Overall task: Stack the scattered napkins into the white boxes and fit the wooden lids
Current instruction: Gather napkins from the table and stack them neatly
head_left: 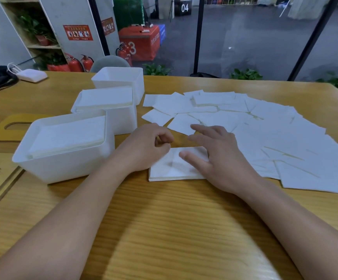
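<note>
step: gathering loose napkins into a small squared white napkin pile (176,168) on the light wooden table (164,219), near centre; boxing not yet begun for this batch
left hand (148,146): fingers curled, resting at the pile's left edge; pinching a sheet or not, cannot tell
right hand (220,156): fingers spread, thumb on the pile top, fingertips toward the scatter
scattered white paper napkins (265,134): fanned over right half of table, many left
white plastic boxes: near-left box (63,158) full, middle box (107,110) full, far box (121,81) looks empty
flat wooden lids with slots (0,178): far left, none fitted
next: probably add sheets, square edges, lift pile into far box
writing: "04" on black block (184,8); "3" on red box (140,44); red posters unreadable
</note>
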{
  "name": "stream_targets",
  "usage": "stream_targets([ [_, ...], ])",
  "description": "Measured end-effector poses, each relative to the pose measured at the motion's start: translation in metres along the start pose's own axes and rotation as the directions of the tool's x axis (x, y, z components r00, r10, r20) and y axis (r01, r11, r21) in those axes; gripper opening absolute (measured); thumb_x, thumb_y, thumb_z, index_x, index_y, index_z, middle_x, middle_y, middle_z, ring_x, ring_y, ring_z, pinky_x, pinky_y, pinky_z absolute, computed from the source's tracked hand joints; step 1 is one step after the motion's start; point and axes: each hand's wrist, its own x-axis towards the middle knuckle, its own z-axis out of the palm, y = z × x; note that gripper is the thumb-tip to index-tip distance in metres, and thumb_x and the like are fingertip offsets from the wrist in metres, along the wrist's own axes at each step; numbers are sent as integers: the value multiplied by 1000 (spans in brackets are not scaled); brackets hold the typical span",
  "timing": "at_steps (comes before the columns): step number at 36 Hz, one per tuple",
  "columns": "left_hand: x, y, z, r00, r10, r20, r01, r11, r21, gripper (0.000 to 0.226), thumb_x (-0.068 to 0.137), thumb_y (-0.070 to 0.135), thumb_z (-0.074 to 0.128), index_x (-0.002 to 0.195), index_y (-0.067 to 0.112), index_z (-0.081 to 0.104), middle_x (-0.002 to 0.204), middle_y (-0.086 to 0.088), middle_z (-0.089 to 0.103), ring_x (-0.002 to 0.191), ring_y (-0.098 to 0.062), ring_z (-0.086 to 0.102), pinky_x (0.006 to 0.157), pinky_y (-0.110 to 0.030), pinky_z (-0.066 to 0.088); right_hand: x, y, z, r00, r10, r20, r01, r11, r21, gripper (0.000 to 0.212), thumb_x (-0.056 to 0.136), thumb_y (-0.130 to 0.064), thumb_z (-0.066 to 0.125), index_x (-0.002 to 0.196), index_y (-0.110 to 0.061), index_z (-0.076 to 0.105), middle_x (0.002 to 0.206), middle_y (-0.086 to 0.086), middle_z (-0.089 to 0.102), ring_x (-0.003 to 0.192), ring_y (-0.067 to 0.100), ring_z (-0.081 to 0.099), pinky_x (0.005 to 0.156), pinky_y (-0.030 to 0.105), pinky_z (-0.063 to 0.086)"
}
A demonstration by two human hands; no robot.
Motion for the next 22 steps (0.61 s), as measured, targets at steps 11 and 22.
stream_targets([
  [11, 4, -6, 9, 998, 65, 4, -65, 998, 27, 16, 104, 28, 67, 115, 37, 74, 103, 18, 63, 97, -2, 59, 84, -23, 48, 18, 3, 5, 983, 53, 178, -26, 989, -148, 73, 97, -88, 23, 128, -37, 64, 155, -17, 49, 138, 23, 36, 110, 44, 24],
  [22, 1, 6, 5, 999, -31, -40, 23, 985, -171, 38, 112, 45, 53, 150, 45, 58, 108, 24, 76, 108, 10, 65, 95, -17, 48, 14, 7, -7, 994, 14, 105, -6, 997, -76, 81, 97, -85, 24, 140, -30, 65, 148, -13, 51, 136, 14, 37, 121, 38, 18],
])
